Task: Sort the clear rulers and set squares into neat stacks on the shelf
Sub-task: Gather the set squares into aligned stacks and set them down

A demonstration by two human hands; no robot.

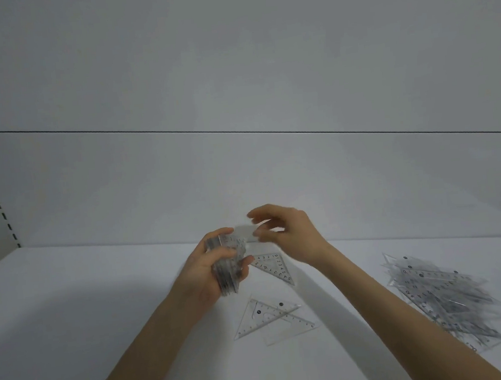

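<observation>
Head view: left hand (pixel 212 271) gripped a thick bundle of clear plastic set squares (pixel 229 265) at frame centre, above the white shelf (pixel 102 311). Right hand (pixel 284 232) pinched one blurred clear piece (pixel 245 232) against the bundle. Loose clear triangles (pixel 271 319) lay below, messy clear ruler heap (pixel 446 299) lower right. Risk: slick bundle could fan out and spill if grip loosened.

Shelf (pixel 70 299) white; set squares (pixel 274 319) clear w/ black numbers, dots; ruler pile (pixel 446 296) clear, grey-black marks.
</observation>
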